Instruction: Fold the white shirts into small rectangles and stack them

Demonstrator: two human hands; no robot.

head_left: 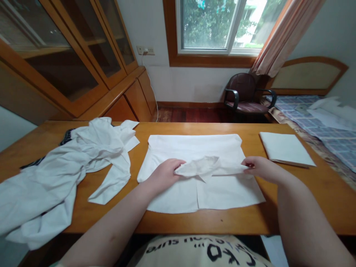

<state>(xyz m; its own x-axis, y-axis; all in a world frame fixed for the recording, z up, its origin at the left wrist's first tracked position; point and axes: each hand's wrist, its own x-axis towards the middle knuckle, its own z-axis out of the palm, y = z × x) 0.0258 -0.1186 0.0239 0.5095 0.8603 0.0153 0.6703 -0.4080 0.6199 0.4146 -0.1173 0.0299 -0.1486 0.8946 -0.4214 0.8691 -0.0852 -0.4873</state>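
Observation:
A white shirt (pixel 194 148) lies spread flat in the middle of the wooden table (pixel 319 185), partly folded. Its collar (pixel 203 167) is bunched and lifted between my two hands. My left hand (pixel 164 172) is closed on the collar's left end, fingers curled round the cloth. My right hand (pixel 260 167) pinches the collar's right end, fingers pressed together.
A heap of crumpled white garments (pixel 63 167) covers the table's left side. A neatly folded white cloth (pixel 285 148) lies at the right. Beyond the table stand a dark chair (pixel 244 94), a bed (pixel 319 122) and a wooden glass-door cabinet (pixel 69 63).

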